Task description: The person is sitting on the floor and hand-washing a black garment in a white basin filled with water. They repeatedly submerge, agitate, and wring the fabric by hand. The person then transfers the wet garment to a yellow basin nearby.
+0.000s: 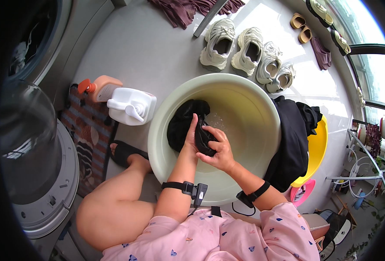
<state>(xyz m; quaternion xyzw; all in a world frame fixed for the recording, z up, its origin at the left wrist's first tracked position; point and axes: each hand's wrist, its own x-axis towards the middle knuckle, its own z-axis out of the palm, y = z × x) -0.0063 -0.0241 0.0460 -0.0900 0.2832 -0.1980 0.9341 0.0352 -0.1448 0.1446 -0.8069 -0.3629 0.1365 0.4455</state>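
Note:
A large pale green basin (244,94) stands on the floor before me, with some cloudy water and white suds in the bottom. Over it, my right hand (220,150) grips a bunched part of a wet black garment (186,114). My left hand (191,133) presses flat against the same bunch from the left, its thumb or finger edge pointing up. The rest of the cloth sags against the basin's left inner wall. Part of the left palm and fingers is hidden behind the cloth.
A white pump jug (132,106) and an orange pump bottle (106,88) stand left of the basin. An open front-loading washer door (26,146) is at far left. Black clothing (288,140) drapes over a yellow basin (318,150) at right. Light sneakers (218,45) line the floor beyond.

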